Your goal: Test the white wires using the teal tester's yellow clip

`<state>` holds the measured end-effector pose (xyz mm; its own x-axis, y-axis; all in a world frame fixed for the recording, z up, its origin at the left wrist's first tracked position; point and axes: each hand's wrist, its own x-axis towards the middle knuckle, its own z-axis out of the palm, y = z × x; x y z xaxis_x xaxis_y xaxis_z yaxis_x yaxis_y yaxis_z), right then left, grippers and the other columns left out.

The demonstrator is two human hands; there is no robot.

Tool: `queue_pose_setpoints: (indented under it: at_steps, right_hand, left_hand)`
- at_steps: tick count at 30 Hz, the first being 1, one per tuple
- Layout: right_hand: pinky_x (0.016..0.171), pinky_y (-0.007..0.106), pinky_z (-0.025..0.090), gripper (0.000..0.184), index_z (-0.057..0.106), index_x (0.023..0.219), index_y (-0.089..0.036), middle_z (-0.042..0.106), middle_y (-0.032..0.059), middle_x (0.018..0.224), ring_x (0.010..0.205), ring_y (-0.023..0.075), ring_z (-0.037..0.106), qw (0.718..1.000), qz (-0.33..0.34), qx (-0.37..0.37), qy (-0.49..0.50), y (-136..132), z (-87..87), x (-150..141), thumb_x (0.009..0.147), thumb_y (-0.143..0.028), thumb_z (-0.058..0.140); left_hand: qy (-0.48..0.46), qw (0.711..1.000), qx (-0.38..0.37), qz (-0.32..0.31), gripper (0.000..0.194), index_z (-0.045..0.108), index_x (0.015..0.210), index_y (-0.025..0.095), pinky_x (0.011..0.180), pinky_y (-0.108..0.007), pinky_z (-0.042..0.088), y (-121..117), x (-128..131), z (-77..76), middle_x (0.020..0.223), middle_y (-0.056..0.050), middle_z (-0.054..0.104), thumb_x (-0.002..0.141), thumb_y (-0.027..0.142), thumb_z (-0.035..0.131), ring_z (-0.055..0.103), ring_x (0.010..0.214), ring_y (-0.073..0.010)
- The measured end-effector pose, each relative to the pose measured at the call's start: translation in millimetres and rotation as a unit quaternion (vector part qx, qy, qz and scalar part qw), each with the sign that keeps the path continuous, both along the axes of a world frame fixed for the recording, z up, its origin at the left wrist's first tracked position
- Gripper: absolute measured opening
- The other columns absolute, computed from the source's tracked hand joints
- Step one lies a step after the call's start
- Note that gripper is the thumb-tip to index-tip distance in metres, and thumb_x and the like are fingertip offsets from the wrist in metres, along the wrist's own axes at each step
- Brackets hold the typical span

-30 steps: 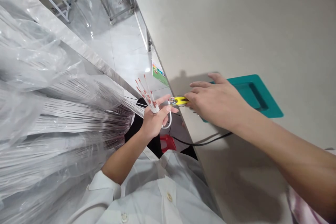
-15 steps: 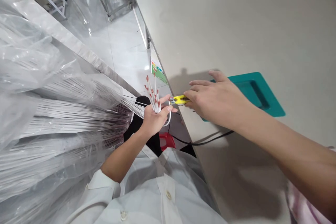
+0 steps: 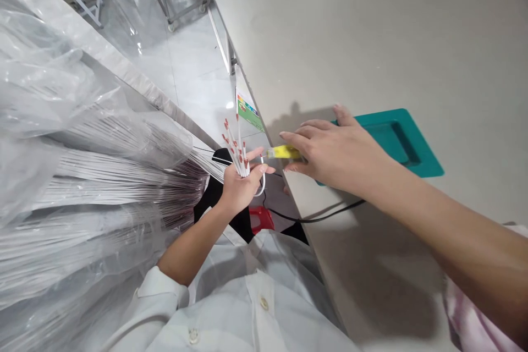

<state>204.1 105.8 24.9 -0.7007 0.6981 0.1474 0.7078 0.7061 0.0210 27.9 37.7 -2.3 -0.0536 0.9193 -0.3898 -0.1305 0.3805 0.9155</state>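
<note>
The work looks midway: one looped wire (image 3: 264, 176) stands apart, its tip just beside the yellow tool (image 3: 285, 152), and seems unfinished; how many others are done I cannot tell. The white wires (image 3: 240, 164) sit in the left hand (image 3: 237, 191), fanning toward eleven o'clock, slim and pale with reddish-brown tips. The left fingers curl closely around them. The right hand (image 3: 336, 148), at two o'clock from the left, has its fingers narrowed on the tool, whose front is blurred, so contact is unclear. A teal tray (image 3: 429, 159) lies on the worktop (image 3: 371, 38), at three o'clock from the right hand.
</note>
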Motion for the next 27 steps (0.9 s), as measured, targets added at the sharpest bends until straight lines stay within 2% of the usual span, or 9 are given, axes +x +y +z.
queue_pose_setpoints:
  at_steps: [5, 7, 9, 10, 12, 15, 22, 24, 27]
  right_hand:
    - [0.093, 0.055, 0.035, 0.039, 0.065, 0.102, -0.023, 0.069, 0.0099, 0.090, 0.088, 0.0293, 0.062, 0.993, -0.002, -0.023, 0.119, -8, 9.4, -2, 0.079, -0.052, 0.055]
    - [0.084, 0.046, 0.045, 0.031, 0.066, 0.101, -0.020, 0.069, 0.0110, 0.095, 0.088, 0.0274, 0.063, 0.985, -0.016, -0.004, 0.174, -23, 15.3, -7, 0.084, -0.043, 0.053]
    - [0.068, 0.035, 0.051, 0.020, 0.068, 0.093, -0.020, 0.071, 0.0089, 0.088, 0.081, 0.0228, 0.066, 0.965, -0.039, 0.011, 0.259, -40, 17.5, -14, 0.086, -0.030, 0.052]
    - [0.069, 0.033, 0.052, 0.018, 0.068, 0.093, -0.021, 0.070, 0.0086, 0.089, 0.084, 0.0217, 0.066, 0.953, -0.045, -0.018, 0.299, -49, 16.4, -18, 0.087, -0.025, 0.051]
    - [0.070, 0.032, 0.054, 0.017, 0.069, 0.090, -0.021, 0.070, 0.0070, 0.085, 0.080, 0.0190, 0.066, 0.919, -0.052, -0.100, 0.378, -62, 10.2, -26, 0.086, -0.022, 0.052]
    - [0.067, 0.031, 0.056, 0.015, 0.070, 0.092, -0.025, 0.069, 0.0044, 0.084, 0.078, 0.0172, 0.065, 0.856, -0.076, -0.221, 0.461, -69, -3.7, -36, 0.083, -0.025, 0.059]
    - [0.066, 0.033, 0.055, 0.008, 0.074, 0.081, -0.030, 0.068, 0.0023, 0.079, 0.074, 0.0164, 0.062, 0.741, -0.095, -0.309, 0.588, -70, -25.5, -45, 0.074, -0.032, 0.070]
    - [0.061, 0.031, 0.054, 0.008, 0.074, 0.077, -0.030, 0.066, 0.0024, 0.076, 0.072, 0.0162, 0.061, 0.687, -0.109, -0.362, 0.620, -73, -30.3, -46, 0.071, -0.035, 0.072]
    - [0.046, 0.025, 0.048, 0.010, 0.073, 0.073, -0.028, 0.062, 0.0011, 0.075, 0.058, 0.0115, 0.057, 0.589, -0.112, -0.472, 0.647, -75, -33.6, -45, 0.069, -0.037, 0.073]
  left_hand:
    - [-0.024, 1.000, 0.004, 0.012, 0.053, 0.054, 0.121, 0.015, 0.037, -0.019, 0.024, -8, -5, 3.8, 0.072, -0.002, 0.070, 0.072, 0.029, 0.065, 0.034, 0.037, -0.0025]
    - [-0.032, 0.999, 0.006, 0.027, 0.048, 0.054, 0.115, 0.015, 0.037, -0.020, 0.025, -10, -8, 5.9, 0.072, -0.002, 0.070, 0.071, 0.029, 0.067, 0.034, 0.036, -0.0025]
    - [-0.039, 0.999, 0.010, 0.032, 0.034, 0.057, 0.100, 0.015, 0.037, -0.019, 0.025, -13, -11, 8.1, 0.070, -0.002, 0.070, 0.070, 0.029, 0.067, 0.034, 0.035, -0.0020]
    - [-0.043, 0.999, 0.014, 0.028, 0.028, 0.057, 0.091, 0.014, 0.037, -0.019, 0.025, -15, -12, 9.2, 0.069, -0.002, 0.069, 0.069, 0.029, 0.067, 0.034, 0.035, -0.0018]
    - [-0.058, 0.998, 0.022, 0.008, 0.023, 0.057, 0.081, 0.014, 0.037, -0.019, 0.024, -18, -15, 10.8, 0.066, -0.002, 0.068, 0.069, 0.031, 0.067, 0.034, 0.036, -0.0018]
    - [-0.095, 0.995, 0.029, -0.023, 0.027, 0.060, 0.079, 0.013, 0.037, -0.019, 0.023, -21, -18, 11.1, 0.061, -0.002, 0.065, 0.068, 0.036, 0.068, 0.034, 0.036, -0.0020]
    - [-0.121, 0.989, 0.000, -0.080, 0.033, 0.059, 0.074, 0.013, 0.037, -0.020, 0.020, -24, -23, 10.6, 0.056, 0.000, 0.060, 0.066, 0.043, 0.071, 0.030, 0.036, -0.0014]
    - [-0.107, 0.989, 0.005, -0.103, 0.030, 0.060, 0.074, 0.013, 0.038, -0.020, 0.020, -25, -25, 10.4, 0.056, 0.000, 0.060, 0.069, 0.042, 0.069, 0.030, 0.036, -0.0015]
    - [-0.082, 0.987, 0.024, -0.135, 0.025, 0.064, 0.074, 0.013, 0.039, -0.019, 0.023, -27, -26, 8.4, 0.058, -0.001, 0.060, 0.074, 0.037, 0.065, 0.032, 0.038, -0.0017]
